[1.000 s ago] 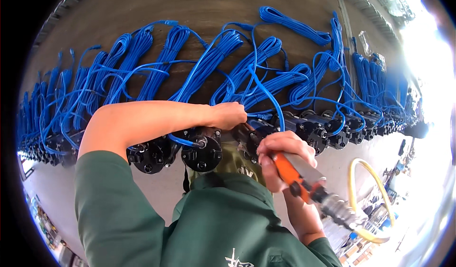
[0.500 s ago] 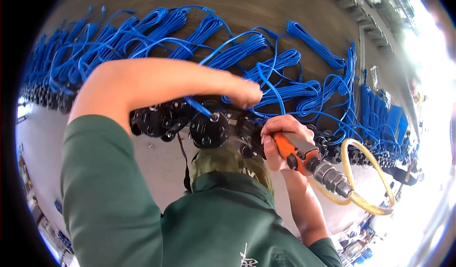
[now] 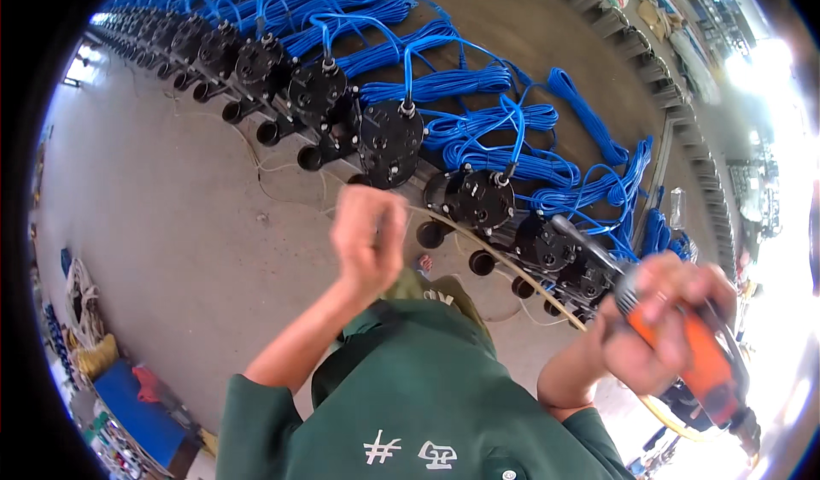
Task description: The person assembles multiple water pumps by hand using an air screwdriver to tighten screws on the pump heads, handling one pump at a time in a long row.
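Note:
My right hand (image 3: 658, 322) is wrapped round an orange pneumatic ratchet wrench (image 3: 702, 365). The wrench's long grey neck reaches toward the black round housings at the right of the row. My left hand (image 3: 367, 234) is raised in front of a black housing (image 3: 391, 143) and apart from it; its fingers are curled and smeared by motion, so whatever they may hold does not show. Another black housing (image 3: 485, 198), with bolts on its lid and a blue cable (image 3: 519, 130) rising from a fitting, stands between my hands.
Many more such housings (image 3: 260, 63) run in a line to the far left. Behind them lie bundled blue cables (image 3: 465, 79). A yellow air hose (image 3: 521, 273) crosses before the row. At the lower left stands a blue-topped table (image 3: 141, 407).
My left hand has drawn back from the cables toward me. My right hand has carried the wrench away from the housings to the right, and the view has shifted.

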{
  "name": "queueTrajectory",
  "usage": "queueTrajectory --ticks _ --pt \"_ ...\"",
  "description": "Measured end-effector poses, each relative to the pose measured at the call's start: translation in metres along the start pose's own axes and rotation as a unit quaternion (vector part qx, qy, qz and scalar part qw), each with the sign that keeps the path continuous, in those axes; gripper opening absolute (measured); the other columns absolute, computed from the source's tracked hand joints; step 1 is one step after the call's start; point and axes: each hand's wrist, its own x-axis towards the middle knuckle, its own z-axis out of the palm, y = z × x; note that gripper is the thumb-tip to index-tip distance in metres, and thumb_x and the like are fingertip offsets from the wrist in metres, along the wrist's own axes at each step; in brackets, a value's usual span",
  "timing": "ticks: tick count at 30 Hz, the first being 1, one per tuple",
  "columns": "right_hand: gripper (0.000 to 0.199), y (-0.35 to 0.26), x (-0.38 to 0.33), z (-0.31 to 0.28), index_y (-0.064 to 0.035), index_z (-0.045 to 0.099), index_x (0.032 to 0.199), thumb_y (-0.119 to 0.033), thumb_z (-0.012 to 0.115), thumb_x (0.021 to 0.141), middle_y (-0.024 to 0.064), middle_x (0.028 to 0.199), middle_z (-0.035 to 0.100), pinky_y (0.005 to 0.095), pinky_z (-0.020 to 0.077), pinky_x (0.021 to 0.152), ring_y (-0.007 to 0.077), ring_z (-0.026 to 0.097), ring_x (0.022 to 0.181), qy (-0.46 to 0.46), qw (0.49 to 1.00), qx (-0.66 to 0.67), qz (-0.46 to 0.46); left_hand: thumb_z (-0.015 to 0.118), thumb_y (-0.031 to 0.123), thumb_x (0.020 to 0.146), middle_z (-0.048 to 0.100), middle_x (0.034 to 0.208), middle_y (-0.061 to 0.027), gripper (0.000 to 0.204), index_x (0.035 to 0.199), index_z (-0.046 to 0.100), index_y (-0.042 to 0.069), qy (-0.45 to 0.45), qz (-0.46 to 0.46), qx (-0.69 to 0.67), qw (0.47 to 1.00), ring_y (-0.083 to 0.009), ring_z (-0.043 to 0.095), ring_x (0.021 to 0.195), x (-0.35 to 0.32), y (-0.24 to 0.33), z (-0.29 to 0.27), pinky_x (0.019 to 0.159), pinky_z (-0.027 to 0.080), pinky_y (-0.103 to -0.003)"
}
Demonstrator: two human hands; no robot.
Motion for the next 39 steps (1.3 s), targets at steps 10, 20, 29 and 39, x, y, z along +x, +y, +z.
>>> queueTrajectory --ticks 10,20,29,39 --pt "0.035 -0.047 -0.029 -0.03 0.0066 0.05 0.106 -0.009 0.049 0.074 0.0158 0.092 0.054 0.0331 0.0485 0.058 0.0162 0.052 0.057 0.068 0.995 -0.047 0.05 0.056 0.017 0.1 0.064 0.074 -0.0065 0.021 0.092 0.067 0.002 -0.308 -0.393 -0.132 0.856 -0.0197 0.062 0.077 -0.133 -0.053 0.097 0.066 0.048 -0.036" --pt "0.036 0.065 -0.089 -0.014 0.0044 0.053 0.114 0.002 0.055 0.078 0.0145 0.09 0.06 0.0343 0.0525 0.063 0.0168 0.056 0.062 -0.038 0.981 -0.01 0.188 0.048 0.032 0.104 0.066 0.092 -0.0142 0.035 0.109 0.057 -0.002 0.142 -0.612 -0.597 0.499 -0.0233 0.065 0.073 -0.146 -0.065 0.158 0.061 0.052 -0.033" --pt "0.029 0.098 -0.108 -0.004 -0.0012 0.052 0.109 0.005 0.056 0.081 0.0115 0.091 0.058 0.0312 0.0521 0.063 0.0168 0.058 0.067 -0.098 0.967 0.038 0.233 0.069 0.021 0.092 0.058 0.085 -0.0074 0.027 0.1 0.051 0.003 0.068 -0.515 -0.167 0.838 -0.0259 0.056 0.071 -0.137 -0.066 0.14 0.067 0.046 -0.039" --pt "0.028 0.101 -0.104 -0.01 -0.0035 0.051 0.108 0.004 0.059 0.083 0.0102 0.095 0.058 0.0292 0.0516 0.067 0.015 0.058 0.072 -0.124 0.961 0.05 0.242 0.067 0.024 0.089 0.057 0.122 -0.0142 0.039 0.122 0.058 0.005 -0.025 -0.072 0.229 0.97 -0.039 0.047 0.117 -0.129 -0.104 0.102 0.099 0.035 -0.05"
